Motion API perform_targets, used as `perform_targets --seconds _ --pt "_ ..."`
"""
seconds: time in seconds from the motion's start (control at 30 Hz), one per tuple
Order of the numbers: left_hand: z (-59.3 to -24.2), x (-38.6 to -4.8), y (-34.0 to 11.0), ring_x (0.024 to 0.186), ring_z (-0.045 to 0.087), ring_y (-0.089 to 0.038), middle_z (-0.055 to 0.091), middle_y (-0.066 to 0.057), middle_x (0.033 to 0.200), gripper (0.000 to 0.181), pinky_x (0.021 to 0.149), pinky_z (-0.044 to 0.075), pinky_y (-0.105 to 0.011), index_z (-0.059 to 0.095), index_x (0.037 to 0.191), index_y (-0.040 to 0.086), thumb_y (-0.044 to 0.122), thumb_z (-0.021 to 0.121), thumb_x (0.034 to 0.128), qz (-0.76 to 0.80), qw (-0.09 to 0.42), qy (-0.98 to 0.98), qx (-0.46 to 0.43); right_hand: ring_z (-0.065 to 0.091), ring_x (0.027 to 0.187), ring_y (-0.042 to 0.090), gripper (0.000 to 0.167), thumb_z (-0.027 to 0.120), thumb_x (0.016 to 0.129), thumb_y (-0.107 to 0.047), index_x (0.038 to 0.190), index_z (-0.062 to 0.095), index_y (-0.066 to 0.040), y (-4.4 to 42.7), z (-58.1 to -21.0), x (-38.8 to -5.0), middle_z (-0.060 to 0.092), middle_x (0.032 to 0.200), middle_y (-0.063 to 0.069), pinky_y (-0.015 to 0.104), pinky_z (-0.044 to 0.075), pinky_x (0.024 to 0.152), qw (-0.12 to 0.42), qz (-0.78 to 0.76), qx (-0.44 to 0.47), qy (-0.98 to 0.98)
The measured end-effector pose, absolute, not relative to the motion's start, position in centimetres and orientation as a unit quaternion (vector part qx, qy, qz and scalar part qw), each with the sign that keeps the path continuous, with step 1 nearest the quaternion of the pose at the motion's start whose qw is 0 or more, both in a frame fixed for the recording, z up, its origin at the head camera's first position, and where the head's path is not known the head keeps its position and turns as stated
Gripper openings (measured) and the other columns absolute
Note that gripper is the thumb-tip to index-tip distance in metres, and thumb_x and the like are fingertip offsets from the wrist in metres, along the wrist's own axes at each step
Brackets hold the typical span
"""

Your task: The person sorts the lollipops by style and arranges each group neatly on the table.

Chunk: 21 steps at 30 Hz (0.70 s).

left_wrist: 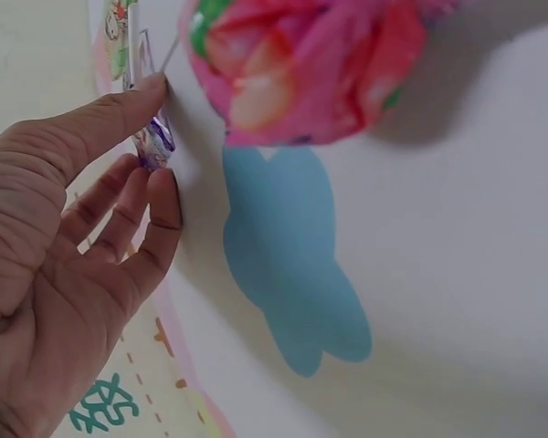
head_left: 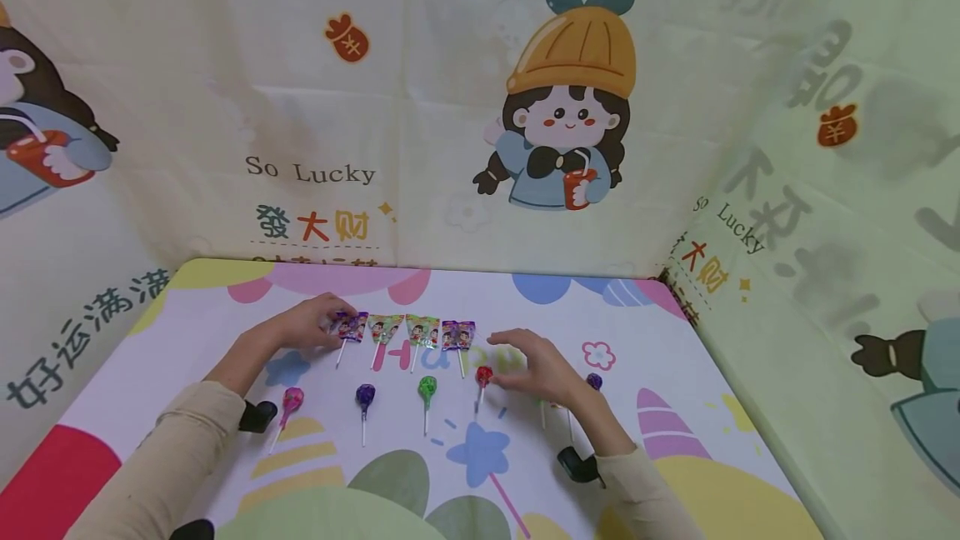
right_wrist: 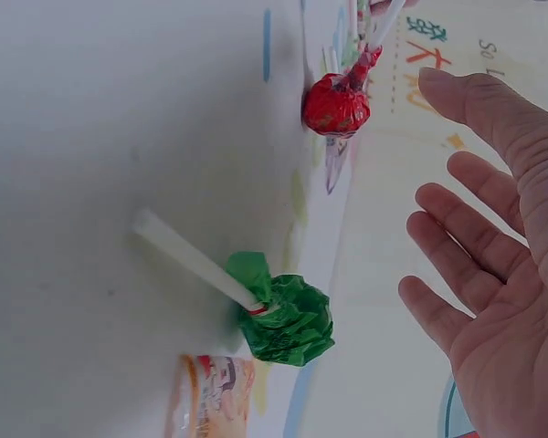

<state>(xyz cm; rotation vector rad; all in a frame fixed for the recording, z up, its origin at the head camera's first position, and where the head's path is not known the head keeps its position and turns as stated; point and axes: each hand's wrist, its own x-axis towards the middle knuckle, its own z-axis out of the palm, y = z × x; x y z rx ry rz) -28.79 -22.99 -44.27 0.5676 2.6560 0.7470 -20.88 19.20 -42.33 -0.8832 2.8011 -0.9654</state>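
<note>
In the head view my left hand (head_left: pixel 309 323) holds the edges of a purple flat-wrapped lollipop (head_left: pixel 351 327) at the row's left end. The left wrist view has the thumb and fingertips of that hand (left_wrist: pixel 87 219) on either side of the purple wrapper (left_wrist: pixel 153 144). Two green-wrapped lollipops (head_left: pixel 386 328) and another purple one (head_left: pixel 458 335) continue the row. My right hand (head_left: pixel 534 367), empty with fingers spread, is beside a red round lollipop (head_left: pixel 484 375). In the right wrist view its palm (right_wrist: pixel 521 265) faces the red lollipop (right_wrist: pixel 336 106) and a green one (right_wrist: pixel 288 321).
Nearer the front lie round lollipops: pink (head_left: pixel 292 399), dark purple (head_left: pixel 365 395) and green (head_left: pixel 427 389). Another purple one (head_left: pixel 594 381) is beyond my right wrist. An orange-and-white wrapper (right_wrist: pixel 221 398) lies beside the green lollipop. A printed cloth wall (head_left: pixel 435 148) borders the table.
</note>
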Motion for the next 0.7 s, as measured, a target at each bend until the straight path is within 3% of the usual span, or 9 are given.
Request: perform_targets --seconds 0.7 --pt "-45.0 -28.5 -23.9 0.123 0.049 -0.044 0.042 -0.026 0.144 0.051 0.103 0.046 -0.062 0.057 0.138 0.008 0.017 0.077 0.0923 0.291 0.158 0.919 0.215 0.060 0.126 0.026 0.056 0.085 0.085 -0.025 0.134 0.064 -0.009 21.5 -43.1 -19.0 0.066 0.135 0.002 0.051 0.050 0.103 -0.001 -0.315 -0.281 0.907"
